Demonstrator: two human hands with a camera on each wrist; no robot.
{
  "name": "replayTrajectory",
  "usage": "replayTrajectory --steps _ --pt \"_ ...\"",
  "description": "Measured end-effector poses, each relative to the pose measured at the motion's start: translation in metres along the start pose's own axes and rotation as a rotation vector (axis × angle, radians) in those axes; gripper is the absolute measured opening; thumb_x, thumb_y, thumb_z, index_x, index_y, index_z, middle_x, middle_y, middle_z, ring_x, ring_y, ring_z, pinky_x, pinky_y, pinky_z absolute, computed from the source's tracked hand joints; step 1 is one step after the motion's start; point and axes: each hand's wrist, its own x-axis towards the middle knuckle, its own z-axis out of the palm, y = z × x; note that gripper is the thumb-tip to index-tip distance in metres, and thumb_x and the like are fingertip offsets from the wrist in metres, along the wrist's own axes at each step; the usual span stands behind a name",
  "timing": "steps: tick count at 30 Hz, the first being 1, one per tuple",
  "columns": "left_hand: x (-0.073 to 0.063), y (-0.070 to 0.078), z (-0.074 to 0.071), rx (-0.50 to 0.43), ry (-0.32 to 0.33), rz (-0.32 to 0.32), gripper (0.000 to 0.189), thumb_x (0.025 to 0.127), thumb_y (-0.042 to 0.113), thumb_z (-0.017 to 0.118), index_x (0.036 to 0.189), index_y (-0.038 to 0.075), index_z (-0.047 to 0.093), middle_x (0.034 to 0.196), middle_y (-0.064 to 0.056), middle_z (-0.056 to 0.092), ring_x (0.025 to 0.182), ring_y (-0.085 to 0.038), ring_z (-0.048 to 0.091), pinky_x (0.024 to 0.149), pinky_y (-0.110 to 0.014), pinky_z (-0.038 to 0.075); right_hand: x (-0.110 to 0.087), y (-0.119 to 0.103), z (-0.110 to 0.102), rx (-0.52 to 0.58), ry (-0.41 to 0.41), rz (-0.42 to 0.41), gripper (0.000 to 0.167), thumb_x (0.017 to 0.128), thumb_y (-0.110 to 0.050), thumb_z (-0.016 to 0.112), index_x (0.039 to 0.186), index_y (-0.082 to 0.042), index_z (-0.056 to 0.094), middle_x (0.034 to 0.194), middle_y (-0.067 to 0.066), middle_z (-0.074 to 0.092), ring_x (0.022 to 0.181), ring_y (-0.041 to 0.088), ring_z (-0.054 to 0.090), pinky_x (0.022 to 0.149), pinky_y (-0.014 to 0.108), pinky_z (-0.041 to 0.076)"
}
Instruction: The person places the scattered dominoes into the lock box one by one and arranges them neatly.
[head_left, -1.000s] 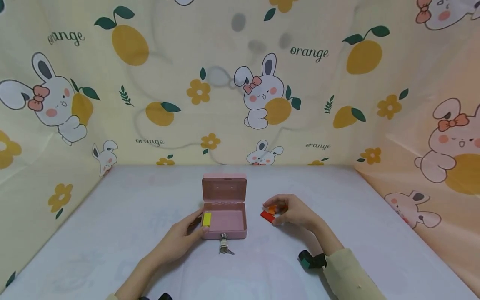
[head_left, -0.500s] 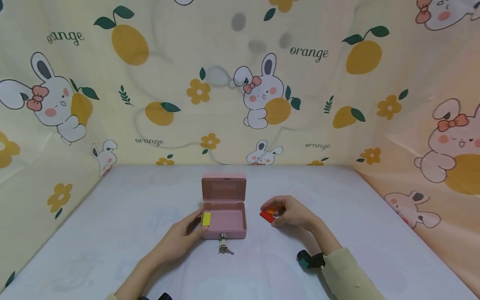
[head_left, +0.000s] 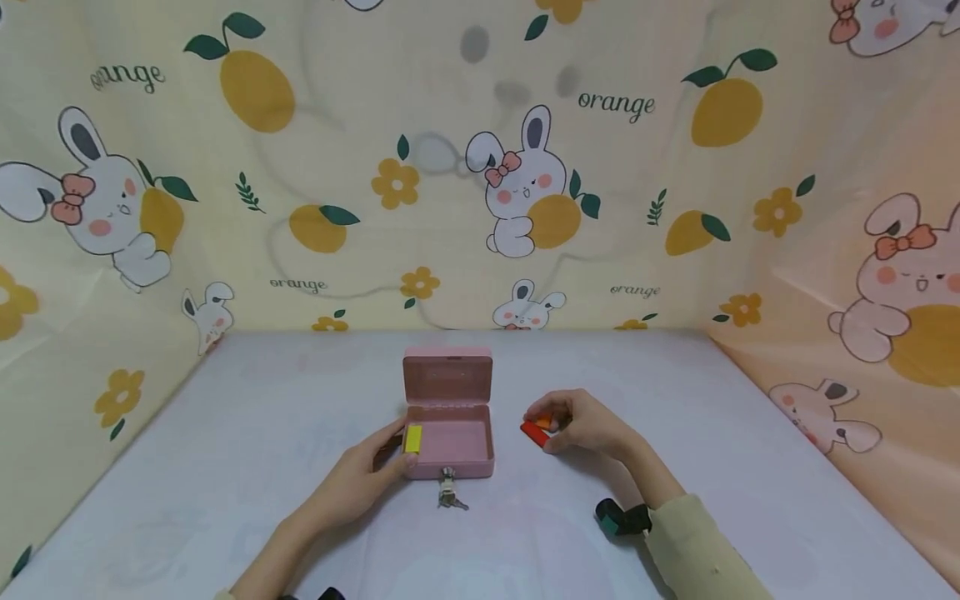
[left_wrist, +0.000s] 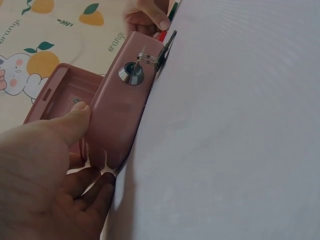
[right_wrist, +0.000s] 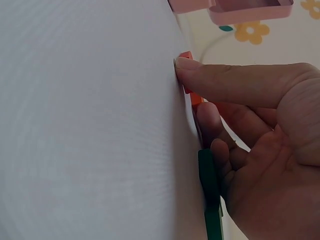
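Note:
A small pink cash box stands on the table with its lid raised. My left hand grips the box's left side, thumb at the front left corner, as the left wrist view also shows. Inside, a yellow block lies against the left wall. Keys on a ring hang from the front lock. Right of the box, my right hand has its thumb and curled fingers around a red block and an orange block, low over the table. The fingers partly hide both blocks.
In the right wrist view a green block lies under the right hand's lower fingers; the hand hides it from the head view. The white table is bordered by patterned cloth walls. A dark strap device sits at the right wrist.
My right hand's fingers have closed in slightly around the red and orange blocks. The left hand and the cash box stay where they were.

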Motion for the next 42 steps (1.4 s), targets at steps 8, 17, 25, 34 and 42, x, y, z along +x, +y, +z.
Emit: replayTrajectory --steps 8,17,25,34,42 --pt "-0.0005 -0.0013 -0.0021 0.0 -0.003 -0.011 0.069 0.096 0.039 0.064 0.154 0.018 0.035 0.149 -0.006 0.044 0.138 -0.028 0.038 0.112 -0.045 0.032 0.0017 -0.002 0.0007 -0.003 0.008 -0.002 0.041 0.074 -0.002 0.084 0.112 -0.014 0.073 0.102 0.004 0.067 0.088 0.028 0.055 0.073 0.036 0.051" --pt "-0.0002 -0.0011 -0.0015 -0.001 -0.009 -0.019 0.069 0.096 0.04 0.064 0.154 0.018 0.034 0.149 -0.007 0.045 0.138 -0.028 0.037 0.112 -0.046 0.031 0.0022 -0.0012 0.0008 -0.003 0.024 0.009 0.042 0.073 0.0 0.085 0.11 -0.014 0.073 0.1 0.005 0.066 0.087 0.027 0.055 0.071 0.035 0.051" --pt "0.0004 -0.0007 -0.0006 -0.01 -0.01 -0.003 0.069 0.096 0.039 0.065 0.154 0.017 0.035 0.149 -0.007 0.045 0.138 -0.028 0.038 0.111 -0.045 0.032 0.0008 -0.0016 0.0012 -0.004 0.038 0.016 0.043 0.072 0.0 0.085 0.11 -0.013 0.073 0.1 0.006 0.065 0.086 0.027 0.055 0.071 0.034 0.05" --pt "0.0011 -0.0028 0.0007 -0.003 -0.002 0.002 0.068 0.096 0.038 0.064 0.154 0.017 0.035 0.148 -0.007 0.045 0.137 -0.028 0.039 0.111 -0.044 0.033 0.0015 -0.0011 0.0016 0.012 0.035 0.024 0.042 0.073 0.001 0.085 0.111 -0.012 0.072 0.1 0.008 0.064 0.087 0.027 0.055 0.072 0.034 0.051" --pt "0.0015 -0.0017 0.0014 0.002 0.002 -0.006 0.068 0.096 0.039 0.064 0.154 0.018 0.035 0.149 -0.007 0.045 0.137 -0.028 0.039 0.111 -0.045 0.033 0.001 -0.0011 0.0015 0.001 0.039 0.029 0.042 0.073 -0.001 0.085 0.111 -0.014 0.072 0.1 0.008 0.064 0.086 0.027 0.055 0.072 0.034 0.051"
